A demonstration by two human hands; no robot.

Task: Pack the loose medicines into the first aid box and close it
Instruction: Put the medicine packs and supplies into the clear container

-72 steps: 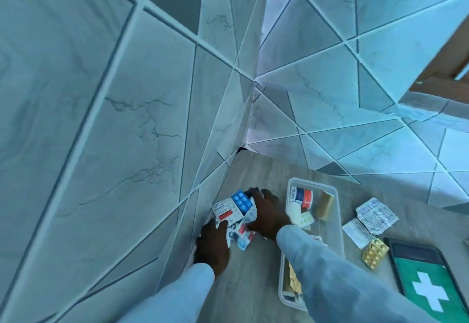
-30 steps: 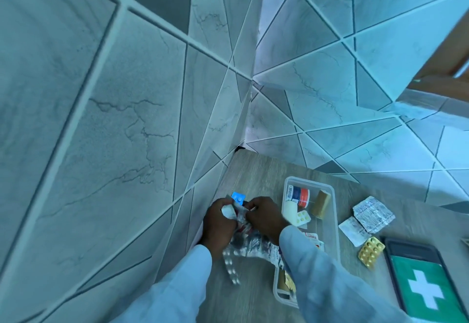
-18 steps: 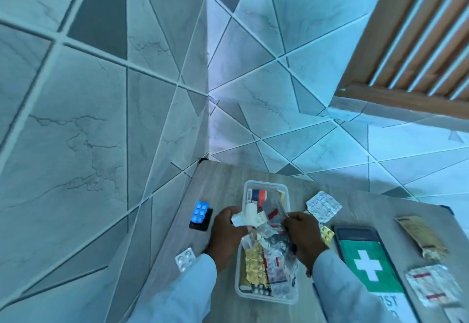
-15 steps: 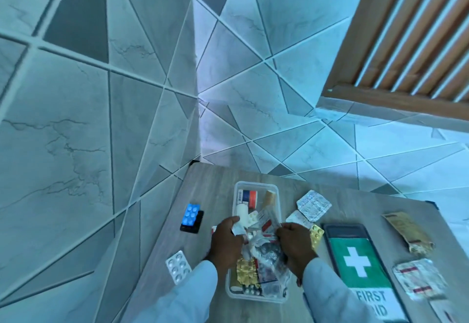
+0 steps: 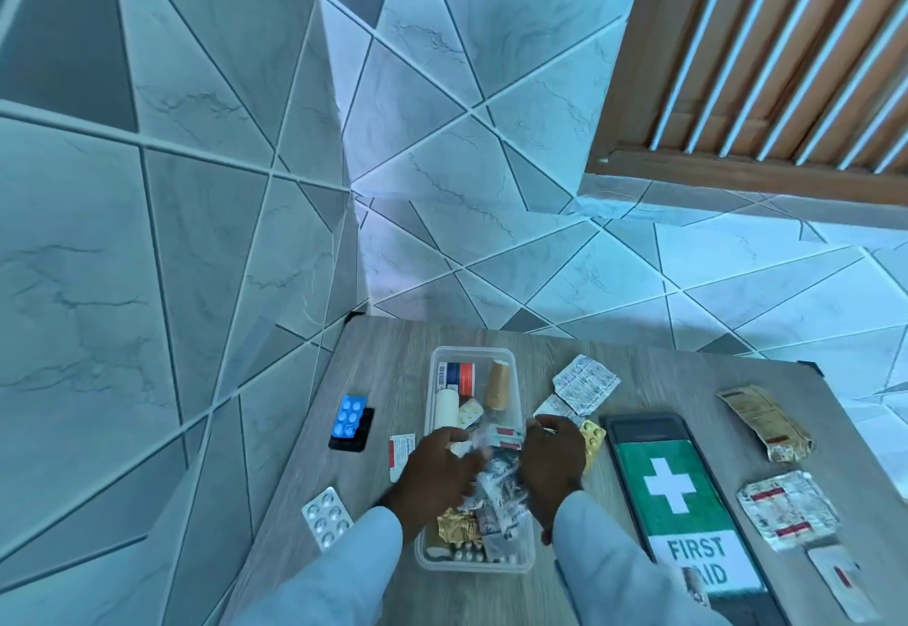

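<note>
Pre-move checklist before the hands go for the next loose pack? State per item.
1. Bundle of packs inside the clear box: ok, both hands over it.
2. Left hand free: cannot tell, blurred.
3. Right hand free: cannot tell.
4. Loose items all packed: not ok; blue blister, silver blister and foil strips lie on the table.
5. Lid within reach: ok, right of box.
6. Box closed: not ok.

Lid (image 5: pixel 680 488) right of box (image 5: pixel 511 362) (on table (image 5: pixel 393 345))
</note>
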